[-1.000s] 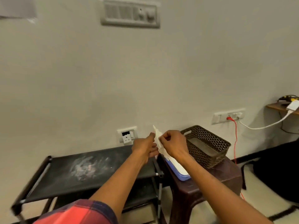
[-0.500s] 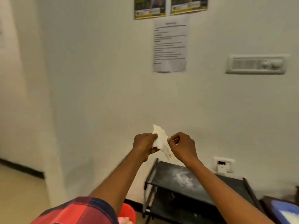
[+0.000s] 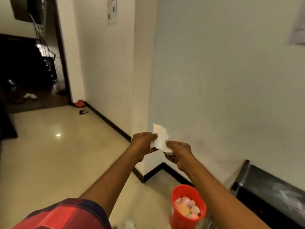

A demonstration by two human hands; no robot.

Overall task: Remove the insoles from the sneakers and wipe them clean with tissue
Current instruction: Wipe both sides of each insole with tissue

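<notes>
Head view: left hand [image 3: 142, 142] and right hand [image 3: 179, 152] pinch a white tissue [image 3: 159, 140] between them, above the red bin [image 3: 187, 190]. No sneakers show. I think the tissue goes in the bin next.

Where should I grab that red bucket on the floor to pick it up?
Grab the red bucket by its rim, coming down from above on the side away from the black rack. It stands upright with its mouth open, no handle shows, and the rack sits close beside it. Crumpled rubbish nearly fills it, so pinch just the edge.
</notes>
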